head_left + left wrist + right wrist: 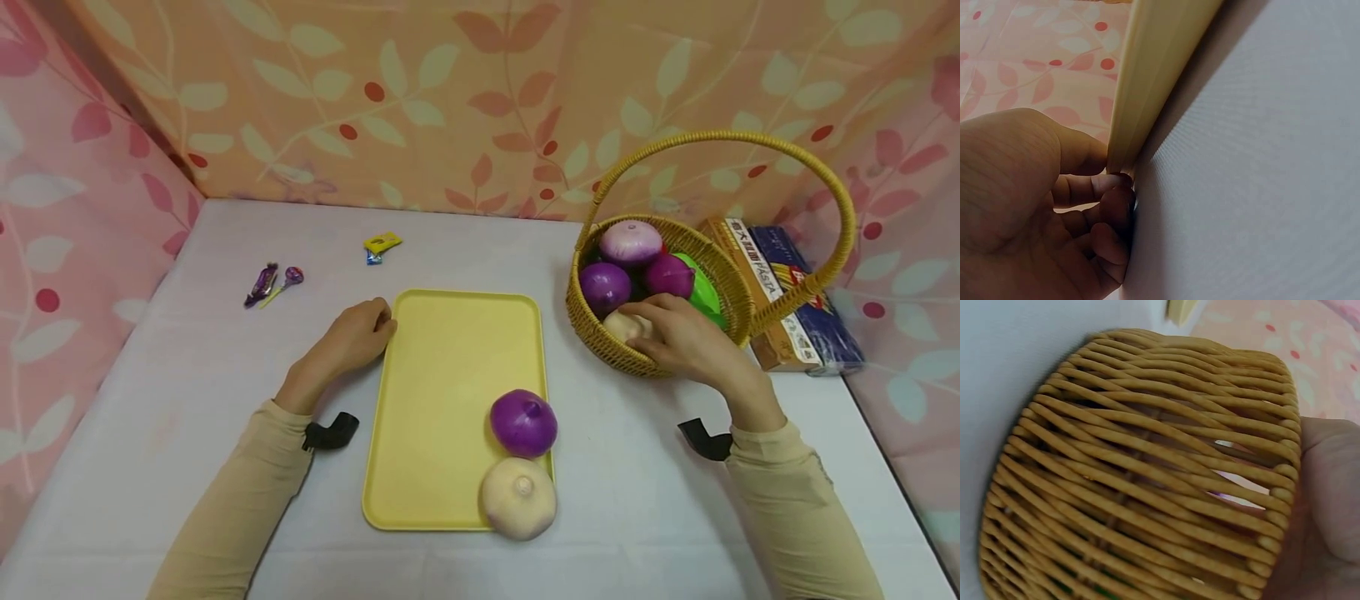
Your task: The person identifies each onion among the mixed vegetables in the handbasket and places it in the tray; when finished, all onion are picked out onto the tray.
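My left hand (358, 333) pinches the left rim of a yellow tray (442, 358) near its far corner. In the left wrist view, the thumb and forefinger meet at the tray's edge (1147, 75), with the other fingers curled against the white cloth. Inside a wicker basket (622, 357), my right hand (686, 337) grips a pale round vegetable (624, 325), partly hidden by the fingers. From the right wrist, the woven wall (1147, 462) covers most of the grip. A purple onion (523, 423) and a cream-coloured bulb (519, 500) sit at the tray's right edge.
The basket also holds purple onions (604, 287) and a green item (703, 292), under a tall arched handle (720, 137). Pasta boxes (780, 308) lie right of it. Small wrapped sweets (262, 283) and a lollipop (293, 275) lie at the back left, yellow and blue packets (383, 242) behind the tray.
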Motion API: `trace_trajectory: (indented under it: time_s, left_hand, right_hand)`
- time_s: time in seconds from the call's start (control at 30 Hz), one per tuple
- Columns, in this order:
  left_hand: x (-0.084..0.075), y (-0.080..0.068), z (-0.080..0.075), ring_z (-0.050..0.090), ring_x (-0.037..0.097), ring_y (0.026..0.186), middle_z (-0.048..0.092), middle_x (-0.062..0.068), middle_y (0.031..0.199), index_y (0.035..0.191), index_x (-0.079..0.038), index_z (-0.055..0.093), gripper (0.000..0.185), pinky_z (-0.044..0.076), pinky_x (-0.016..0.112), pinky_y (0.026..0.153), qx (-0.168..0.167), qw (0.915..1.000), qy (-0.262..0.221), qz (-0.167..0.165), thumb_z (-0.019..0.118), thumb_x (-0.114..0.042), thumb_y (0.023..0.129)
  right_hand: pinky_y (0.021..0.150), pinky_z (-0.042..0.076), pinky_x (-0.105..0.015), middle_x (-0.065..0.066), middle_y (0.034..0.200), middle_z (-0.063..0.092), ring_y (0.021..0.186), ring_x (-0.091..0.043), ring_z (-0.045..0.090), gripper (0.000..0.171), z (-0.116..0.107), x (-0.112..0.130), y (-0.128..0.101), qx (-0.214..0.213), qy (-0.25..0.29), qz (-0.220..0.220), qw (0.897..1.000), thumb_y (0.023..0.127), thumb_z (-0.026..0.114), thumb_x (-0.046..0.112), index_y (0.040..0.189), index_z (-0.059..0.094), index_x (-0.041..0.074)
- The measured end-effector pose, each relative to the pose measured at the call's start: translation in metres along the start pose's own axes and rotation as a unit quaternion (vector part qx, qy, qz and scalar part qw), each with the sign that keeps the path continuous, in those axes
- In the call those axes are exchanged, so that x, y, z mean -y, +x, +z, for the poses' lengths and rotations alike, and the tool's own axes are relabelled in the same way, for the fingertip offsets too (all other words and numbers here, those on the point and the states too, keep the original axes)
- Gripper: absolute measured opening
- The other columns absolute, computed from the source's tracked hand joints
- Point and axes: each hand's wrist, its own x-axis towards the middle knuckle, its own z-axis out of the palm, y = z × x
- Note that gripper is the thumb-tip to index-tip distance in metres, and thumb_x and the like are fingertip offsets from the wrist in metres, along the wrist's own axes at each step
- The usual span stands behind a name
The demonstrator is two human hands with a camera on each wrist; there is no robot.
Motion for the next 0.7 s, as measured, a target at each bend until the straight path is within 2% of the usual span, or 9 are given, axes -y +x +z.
trace_trajectory:
  time_s: [0.17, 0.3, 0.5, 0.6, 0.7]
  left_hand:
    - [-0.001, -0.001, 0.000, 0.048, 0.022, 0.076, 0.049, 0.008, 0.082, 0.096, -0.002, 0.053, 0.016, 0.037, 0.032, 0.066, 0.000, 1.0000, -0.002, -0.002, 0.047, -0.017, 0.099]
    - [-0.002, 0.000, -0.001, 0.048, 0.022, 0.077, 0.049, 0.008, 0.083, 0.097, -0.002, 0.053, 0.017, 0.036, 0.032, 0.067, 0.002, 1.0000, 0.002, -0.001, 0.047, -0.017, 0.099]
    - [-0.001, 0.000, -0.001, 0.048, 0.022, 0.078, 0.049, 0.009, 0.084, 0.098, -0.002, 0.053, 0.016, 0.037, 0.032, 0.067, 0.005, 1.0000, 0.001, 0.000, 0.046, -0.017, 0.099]
    - [-0.001, 0.000, -0.001, 0.049, 0.022, 0.078, 0.049, 0.009, 0.084, 0.097, -0.002, 0.053, 0.016, 0.037, 0.032, 0.067, 0.003, 1.0000, 0.001, 0.002, 0.047, -0.017, 0.099]
    - [-0.002, -0.001, -0.001, 0.049, 0.022, 0.078, 0.050, 0.009, 0.084, 0.098, -0.001, 0.053, 0.016, 0.037, 0.032, 0.067, 0.004, 1.0000, -0.001, 0.002, 0.046, -0.016, 0.099]
  right_hand:
    - [0.088, 0.045, -0.056, -0.021, 0.119, 0.056, 0.106, -0.037, 0.055, 0.049, 0.001, 0.005, -0.004, -0.043, 0.018, 0.060, 0.997, 0.086, 0.073, 0.025, 0.131, 0.060, 0.010]
    - [0.081, 0.045, -0.055, -0.020, 0.120, 0.051, 0.101, -0.037, 0.054, 0.055, -0.001, 0.013, -0.005, -0.114, 0.044, 0.093, 0.988, 0.087, 0.071, 0.033, 0.135, 0.055, 0.013]
    - [0.079, 0.036, -0.040, -0.018, 0.119, 0.052, 0.099, -0.029, 0.049, 0.053, 0.001, 0.029, 0.000, -0.212, 0.115, 0.057, 0.969, 0.087, 0.072, 0.025, 0.136, 0.055, 0.015]
    - [0.083, 0.036, -0.039, -0.017, 0.120, 0.053, 0.104, -0.028, 0.050, 0.052, 0.004, 0.038, 0.006, -0.230, 0.139, 0.030, 0.963, 0.085, 0.074, 0.018, 0.135, 0.057, 0.014]
    - [0.087, 0.039, -0.040, -0.016, 0.121, 0.053, 0.107, -0.027, 0.052, 0.052, 0.010, 0.049, 0.015, -0.229, 0.139, 0.008, 0.964, 0.085, 0.074, 0.016, 0.134, 0.058, 0.013]
